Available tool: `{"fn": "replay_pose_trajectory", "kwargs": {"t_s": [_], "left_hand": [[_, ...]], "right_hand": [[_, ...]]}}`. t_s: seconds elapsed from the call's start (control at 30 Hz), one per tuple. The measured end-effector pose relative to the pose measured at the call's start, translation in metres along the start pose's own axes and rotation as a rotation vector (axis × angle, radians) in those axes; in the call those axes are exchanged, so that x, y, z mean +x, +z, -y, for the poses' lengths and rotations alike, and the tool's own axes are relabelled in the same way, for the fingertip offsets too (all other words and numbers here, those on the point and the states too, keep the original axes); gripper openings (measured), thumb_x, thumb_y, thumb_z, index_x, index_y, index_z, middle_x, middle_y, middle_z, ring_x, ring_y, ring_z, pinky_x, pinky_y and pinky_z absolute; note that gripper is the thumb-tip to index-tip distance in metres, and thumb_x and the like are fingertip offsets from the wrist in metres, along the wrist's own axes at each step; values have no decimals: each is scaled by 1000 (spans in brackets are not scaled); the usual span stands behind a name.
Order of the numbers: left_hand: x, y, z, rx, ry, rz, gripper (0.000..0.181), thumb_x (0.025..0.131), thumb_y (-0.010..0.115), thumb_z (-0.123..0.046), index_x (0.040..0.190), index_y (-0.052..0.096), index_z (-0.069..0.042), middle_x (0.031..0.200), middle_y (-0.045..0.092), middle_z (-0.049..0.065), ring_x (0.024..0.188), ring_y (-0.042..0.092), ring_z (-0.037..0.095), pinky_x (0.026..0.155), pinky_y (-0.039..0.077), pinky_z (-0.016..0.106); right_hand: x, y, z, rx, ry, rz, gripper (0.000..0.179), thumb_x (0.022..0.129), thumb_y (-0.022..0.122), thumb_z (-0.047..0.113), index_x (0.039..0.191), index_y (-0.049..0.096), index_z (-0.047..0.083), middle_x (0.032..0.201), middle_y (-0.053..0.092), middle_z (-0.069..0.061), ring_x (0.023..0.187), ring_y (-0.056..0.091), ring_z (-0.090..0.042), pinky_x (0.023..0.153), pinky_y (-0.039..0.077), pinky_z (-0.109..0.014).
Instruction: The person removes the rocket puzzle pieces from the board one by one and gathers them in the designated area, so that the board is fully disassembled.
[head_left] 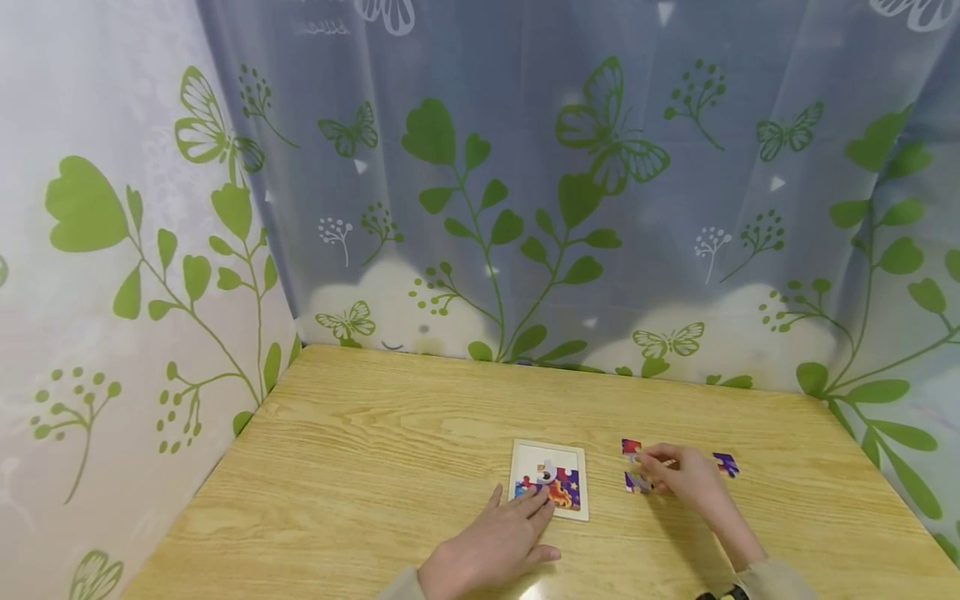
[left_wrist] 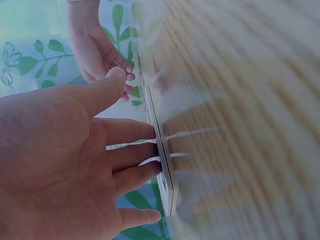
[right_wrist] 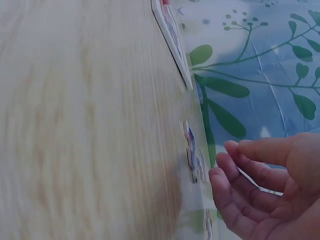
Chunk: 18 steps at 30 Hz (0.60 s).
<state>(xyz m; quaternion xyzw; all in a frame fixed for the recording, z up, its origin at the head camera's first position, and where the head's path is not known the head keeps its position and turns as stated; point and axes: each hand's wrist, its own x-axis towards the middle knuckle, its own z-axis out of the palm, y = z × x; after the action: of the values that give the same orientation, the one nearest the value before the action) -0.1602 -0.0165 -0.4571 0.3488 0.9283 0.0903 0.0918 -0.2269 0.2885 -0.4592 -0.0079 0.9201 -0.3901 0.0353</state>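
Note:
A square jigsaw board with a pale frame lies on the table, partly filled with colourful pieces in its lower half. My left hand rests its fairly straight fingers on the board's lower left; in the left wrist view the fingertips of the left hand touch the frame's edge. To the right, my right hand hovers over loose puzzle pieces. One red and purple piece and a purple piece lie by its fingertips. In the right wrist view, the right hand has loosely bent fingers, with no piece visible between them.
Another purple puzzle piece lies just beyond the right hand. The wood-grain table meets a curtain printed with leaves and butterflies at the back and sides.

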Motion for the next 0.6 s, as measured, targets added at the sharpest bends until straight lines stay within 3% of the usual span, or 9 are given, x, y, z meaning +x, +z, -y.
{"fn": "replay_pose_trajectory", "kwargs": {"t_s": [0.33,0.6], "left_hand": [[0,0,0,0,-6,-14,67,103,43,-55,154,44,-11,163,33,3,150,32,19,120,27,57],[1,-2,0,-33,-19,2,65,103,46,-53,154,44,-12,163,33,3,151,31,20,121,26,57]], "right_hand": [[-2,13,20,-26,-137,-13,31,100,66,24,117,73,0,116,72,-22,87,73,-25,56,53,-26],[4,30,38,-61,-199,-9,21,99,67,22,111,76,7,106,76,-11,90,71,-25,65,57,-31]]}}
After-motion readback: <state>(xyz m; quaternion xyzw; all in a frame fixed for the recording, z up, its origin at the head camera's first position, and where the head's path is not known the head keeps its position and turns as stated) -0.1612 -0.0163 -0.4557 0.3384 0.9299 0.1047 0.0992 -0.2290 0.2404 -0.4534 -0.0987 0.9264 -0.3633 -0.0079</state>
